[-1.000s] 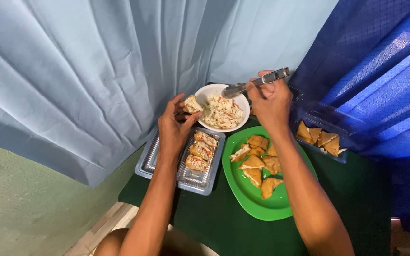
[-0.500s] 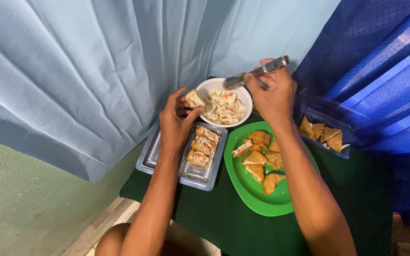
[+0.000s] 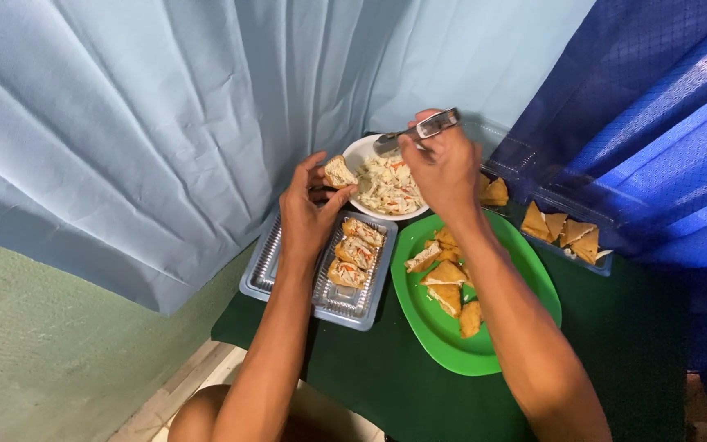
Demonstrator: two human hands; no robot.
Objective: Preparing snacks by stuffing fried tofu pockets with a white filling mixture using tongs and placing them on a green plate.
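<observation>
A dark green desk [image 3: 615, 344] carries a clear plastic tray [image 3: 276, 266] at nine o'clock, a green plate [image 3: 517, 319] at centre, a white bowl [image 3: 363, 152] at twelve, another clear tray [image 3: 587, 263] at two.

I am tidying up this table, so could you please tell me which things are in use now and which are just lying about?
In use: left hand holding a filled piece; right hand with spoon; white bowl; clear tray.
Lying about: green plate; second clear tray; blue curtains.
</observation>
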